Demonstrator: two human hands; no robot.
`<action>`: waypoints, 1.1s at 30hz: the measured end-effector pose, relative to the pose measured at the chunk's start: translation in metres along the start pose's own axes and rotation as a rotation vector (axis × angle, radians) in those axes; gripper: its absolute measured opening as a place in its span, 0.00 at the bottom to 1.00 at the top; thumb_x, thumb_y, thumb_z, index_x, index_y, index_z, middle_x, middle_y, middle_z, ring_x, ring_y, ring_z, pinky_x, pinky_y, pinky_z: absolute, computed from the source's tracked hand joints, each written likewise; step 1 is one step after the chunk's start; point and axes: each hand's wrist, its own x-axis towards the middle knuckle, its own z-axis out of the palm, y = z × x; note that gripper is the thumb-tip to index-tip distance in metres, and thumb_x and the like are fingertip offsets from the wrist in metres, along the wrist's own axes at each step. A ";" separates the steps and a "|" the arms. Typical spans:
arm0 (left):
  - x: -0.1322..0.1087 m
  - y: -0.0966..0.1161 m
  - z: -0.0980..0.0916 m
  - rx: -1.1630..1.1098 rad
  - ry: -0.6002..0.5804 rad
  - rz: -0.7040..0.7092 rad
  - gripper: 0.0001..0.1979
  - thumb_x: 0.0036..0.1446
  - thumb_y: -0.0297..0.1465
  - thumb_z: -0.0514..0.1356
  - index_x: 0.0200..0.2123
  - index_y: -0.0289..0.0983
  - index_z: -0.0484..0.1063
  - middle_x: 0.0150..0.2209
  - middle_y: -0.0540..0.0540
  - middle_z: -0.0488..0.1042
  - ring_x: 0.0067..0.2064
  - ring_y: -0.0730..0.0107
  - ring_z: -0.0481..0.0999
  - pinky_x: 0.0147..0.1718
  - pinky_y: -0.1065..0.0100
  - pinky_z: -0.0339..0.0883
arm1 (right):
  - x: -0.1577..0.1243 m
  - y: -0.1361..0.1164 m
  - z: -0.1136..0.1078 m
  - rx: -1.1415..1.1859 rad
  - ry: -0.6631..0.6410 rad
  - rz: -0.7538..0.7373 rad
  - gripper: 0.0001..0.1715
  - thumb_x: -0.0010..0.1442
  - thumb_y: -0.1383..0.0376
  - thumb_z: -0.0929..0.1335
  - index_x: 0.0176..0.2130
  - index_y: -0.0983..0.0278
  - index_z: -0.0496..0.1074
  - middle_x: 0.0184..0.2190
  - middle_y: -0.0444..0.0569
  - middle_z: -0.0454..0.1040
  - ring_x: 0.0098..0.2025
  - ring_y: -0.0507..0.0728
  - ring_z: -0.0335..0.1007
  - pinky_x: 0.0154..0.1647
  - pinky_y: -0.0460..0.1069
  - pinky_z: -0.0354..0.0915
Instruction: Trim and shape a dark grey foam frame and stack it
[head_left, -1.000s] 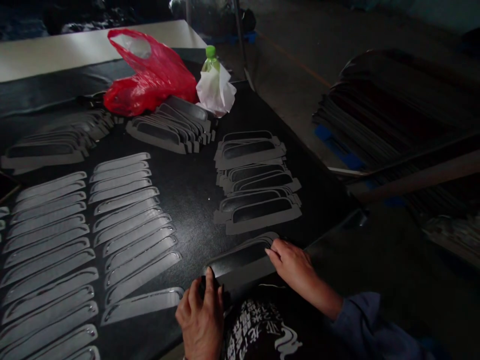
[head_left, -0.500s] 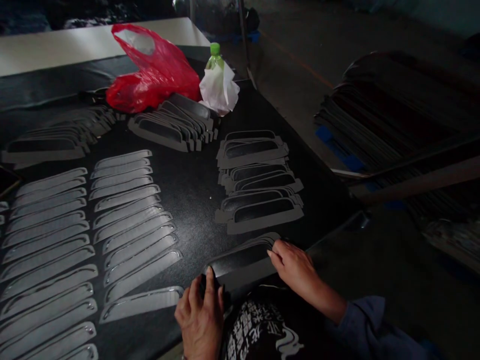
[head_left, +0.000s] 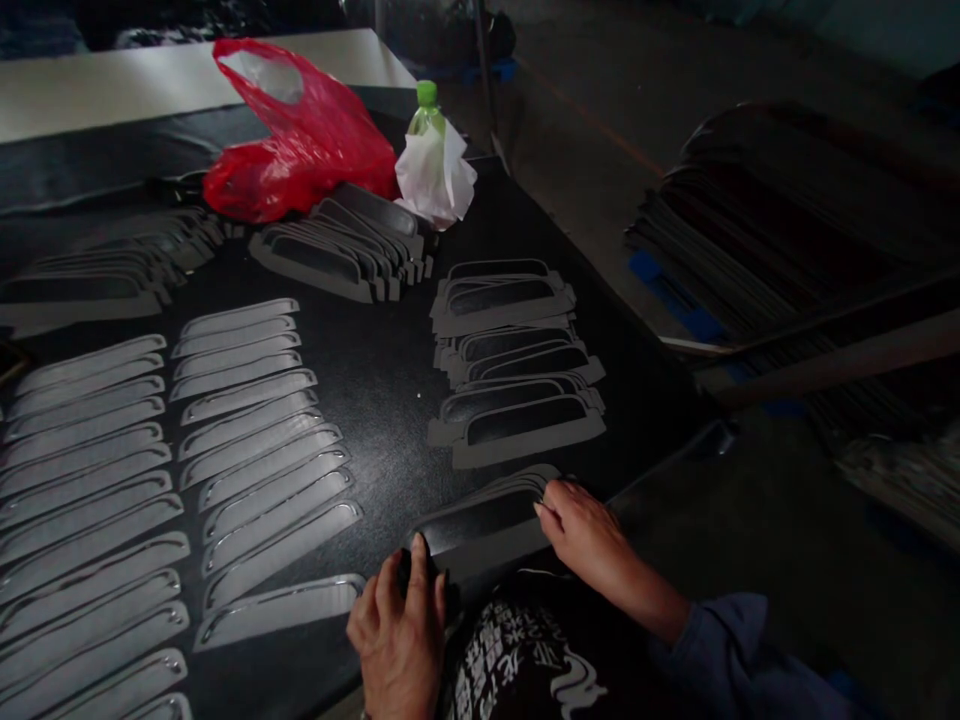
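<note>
Both hands sit at the near edge of the black bench (head_left: 390,380), one at each end of a stack of dark pieces (head_left: 484,510) that lies slantwise between them. The left hand (head_left: 401,640) is closed on the near end of the stack, with its fingers (head_left: 416,575) laid over the top and the thumb hidden. The right hand (head_left: 589,530) is at the far end, knuckles up and fingertips (head_left: 544,507) touching the edges of the pieces. I cannot tell whether it pinches them or only rests there. Its blue sleeve (head_left: 735,665) runs off toward the lower right.

Just below the stack, between the two wrists, lies a black cloth with white print (head_left: 525,660). To the left of the left hand, rows of gray strips (head_left: 262,470) lie flat and side by side, the nearest one just beside the hand. Beyond the right hand are three small piles of gray frames (head_left: 517,420), set apart from the stack. Farther off is a fanned pile of frames (head_left: 337,255), with a red plastic bag (head_left: 300,140) and a green-capped bottle (head_left: 427,100) wrapped in white paper (head_left: 435,175) behind it. Well off to the right of the right hand, past the bench edge, dark sheets (head_left: 787,220) are piled up.
</note>
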 end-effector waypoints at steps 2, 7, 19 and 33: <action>0.001 0.000 -0.001 -0.024 -0.014 -0.010 0.17 0.59 0.32 0.53 0.52 0.39 0.68 0.48 0.36 0.65 0.49 0.52 0.64 0.43 0.54 0.60 | 0.000 0.000 0.001 -0.001 0.010 0.014 0.07 0.58 0.67 0.62 0.28 0.62 0.64 0.27 0.47 0.70 0.33 0.55 0.68 0.33 0.47 0.58; 0.004 -0.003 -0.004 -0.169 -0.022 -0.044 0.21 0.60 0.33 0.52 0.56 0.35 0.62 0.50 0.34 0.62 0.50 0.54 0.63 0.43 0.56 0.62 | -0.004 0.004 0.000 0.018 0.063 0.038 0.05 0.58 0.63 0.64 0.32 0.63 0.64 0.31 0.49 0.70 0.35 0.57 0.67 0.34 0.49 0.61; 0.023 -0.012 -0.003 -0.481 0.011 -0.216 0.23 0.57 0.39 0.53 0.52 0.33 0.65 0.38 0.39 0.72 0.41 0.55 0.68 0.41 0.54 0.63 | -0.006 0.009 0.006 0.047 0.203 -0.069 0.07 0.58 0.61 0.64 0.35 0.62 0.68 0.31 0.49 0.70 0.36 0.58 0.66 0.36 0.50 0.63; 0.048 -0.025 -0.008 -1.048 -0.280 -0.561 0.16 0.44 0.40 0.61 0.34 0.36 0.73 0.33 0.45 0.73 0.37 0.62 0.72 0.40 0.60 0.66 | -0.001 0.013 0.010 0.189 0.154 -0.041 0.05 0.57 0.63 0.64 0.35 0.61 0.66 0.30 0.47 0.70 0.36 0.57 0.67 0.36 0.50 0.63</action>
